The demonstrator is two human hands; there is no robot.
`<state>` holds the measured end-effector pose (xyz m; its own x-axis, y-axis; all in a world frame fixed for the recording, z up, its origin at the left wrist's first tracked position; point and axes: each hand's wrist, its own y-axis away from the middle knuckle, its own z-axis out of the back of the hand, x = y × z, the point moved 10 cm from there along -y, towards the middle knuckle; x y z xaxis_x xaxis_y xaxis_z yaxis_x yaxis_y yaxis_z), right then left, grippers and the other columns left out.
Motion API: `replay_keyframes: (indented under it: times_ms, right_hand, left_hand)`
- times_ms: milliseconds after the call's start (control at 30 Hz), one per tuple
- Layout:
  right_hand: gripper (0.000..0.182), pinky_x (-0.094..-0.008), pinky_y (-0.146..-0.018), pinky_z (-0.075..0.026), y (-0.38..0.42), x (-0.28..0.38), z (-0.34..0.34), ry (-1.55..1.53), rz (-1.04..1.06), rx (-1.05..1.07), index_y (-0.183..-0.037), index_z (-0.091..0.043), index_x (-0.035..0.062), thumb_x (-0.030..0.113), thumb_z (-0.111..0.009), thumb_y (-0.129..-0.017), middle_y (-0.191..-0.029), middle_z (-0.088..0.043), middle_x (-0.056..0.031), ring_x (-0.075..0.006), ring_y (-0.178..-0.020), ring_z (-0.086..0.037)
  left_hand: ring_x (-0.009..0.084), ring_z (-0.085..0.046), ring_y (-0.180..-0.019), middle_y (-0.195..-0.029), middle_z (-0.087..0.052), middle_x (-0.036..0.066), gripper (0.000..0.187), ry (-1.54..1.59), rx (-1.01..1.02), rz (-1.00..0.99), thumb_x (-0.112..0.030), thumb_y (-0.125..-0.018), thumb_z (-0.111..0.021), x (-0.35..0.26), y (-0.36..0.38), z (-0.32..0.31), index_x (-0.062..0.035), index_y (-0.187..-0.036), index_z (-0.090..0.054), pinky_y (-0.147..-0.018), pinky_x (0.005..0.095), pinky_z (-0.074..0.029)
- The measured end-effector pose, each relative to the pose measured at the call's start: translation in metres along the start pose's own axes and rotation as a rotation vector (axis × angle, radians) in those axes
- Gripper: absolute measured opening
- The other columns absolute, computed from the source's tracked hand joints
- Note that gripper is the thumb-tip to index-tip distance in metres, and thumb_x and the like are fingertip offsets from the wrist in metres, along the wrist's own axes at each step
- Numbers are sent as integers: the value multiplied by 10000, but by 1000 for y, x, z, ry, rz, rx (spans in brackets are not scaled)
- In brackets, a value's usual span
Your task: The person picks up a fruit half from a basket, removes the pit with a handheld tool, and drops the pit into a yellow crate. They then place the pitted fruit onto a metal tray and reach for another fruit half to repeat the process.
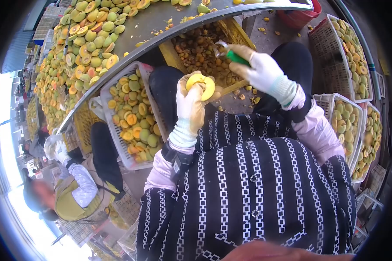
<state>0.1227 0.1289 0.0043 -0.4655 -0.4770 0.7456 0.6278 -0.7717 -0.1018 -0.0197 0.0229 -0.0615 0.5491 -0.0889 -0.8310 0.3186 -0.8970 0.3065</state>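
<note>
While the gloved left hand [190, 106] is gripping a yellow-fleshed fruit half [209, 90], thumb lying across its hollow, the fruit is sitting near the yellow crate [170, 56] of scraps [196, 48]. The gloved right hand [264, 71] is clasping the green-handled tool [238, 58], its metal end hanging over the crate, clear of the fruit. Careful: if juice is slicking that grip, the half might be slipping away; if the tip is skidding, it might be jabbing the thumb!
</note>
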Motion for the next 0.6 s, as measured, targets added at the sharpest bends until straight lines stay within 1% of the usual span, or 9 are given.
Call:
replay_keyframes:
  times_ms: [67,167,300,333,400,500,533,567,600]
  right_hand:
    - [444,-356,-819,-511,8,17,-21,-154,-142,252,-1265,-523,129,322,-593,-871,-994,-665,-165,-312,-897,-661]
    - [435,-372,-808,-506,10,22,-38,-101,-21,295,-1255,-525,127,313,-591,-868,-989,-663,-173,-328,-887,-653]
    - [368,-397,-777,-497,-17,-50,-7,158,-101,-65,-1201,-554,98,280,-570,-881,-998,-654,-178,-330,-905,-645]
    - [372,-354,-738,-501,-17,-59,-6,108,-22,-142,-1221,-545,72,237,-572,-889,-968,-678,-127,-281,-815,-666]
    - [402,-200,-436,-408,-1,-90,-31,-523,-398,48,-1286,-497,58,207,-570,-920,-703,-531,17,-56,-519,-486]
    - [451,-176,-405,-341,11,-112,-35,-520,-442,34,-1319,-465,57,259,-567,-928,-658,-499,20,-38,-457,-427]
    - [444,-175,-412,-338,15,-125,-34,-495,-482,26,-1316,-472,59,262,-563,-932,-662,-494,22,-36,-462,-419]
    - [437,-174,-419,-335,20,-132,-34,-469,-526,12,-1313,-479,61,265,-559,-935,-666,-488,25,-34,-467,-410]
    - [425,-170,-425,-326,23,-141,-30,-467,-537,12,-1307,-487,65,268,-554,-940,-669,-473,32,-32,-479,-394]
  left_hand:
    - [319,-662,-834,-1042,-593,207,307,42,3,-21,-33,-891,-449,-3,-1,-2,-11,-1193,-399,-694,372,-589]
    - [316,-662,-829,-1033,-595,204,311,48,-21,-98,-29,-885,-460,-6,-6,0,-3,-1191,-410,-685,377,-593]
    - [338,-667,-834,-1059,-603,233,340,85,99,-20,-40,-884,-454,-15,4,8,0,-1220,-426,-667,364,-598]
    - [350,-668,-844,-1075,-604,237,344,89,63,-49,-45,-885,-457,-19,7,27,-12,-1227,-432,-668,356,-594]
    - [360,-660,-874,-1089,-602,225,321,153,-61,-113,-47,-891,-473,-25,19,88,-17,-1211,-462,-716,374,-581]
    - [364,-612,-996,-1060,-594,186,251,265,-316,-281,-84,-917,-486,-14,42,218,10,-1148,-510,-857,427,-539]
    - [316,-614,-977,-1028,-598,156,227,-523,-472,-483,-60,-887,-567,-27,68,268,21,-1096,-528,-863,387,-531]
    - [246,-601,-930,-1048,-557,125,256,-291,-475,-567,-93,-889,-565,-22,90,311,-34,-1134,-523,-830,387,-546]
    - [219,-581,-973,-1059,-542,94,248,-748,-577,-607,-81,-879,-566,-27,116,341,-19,-1114,-521,-838,371,-544]
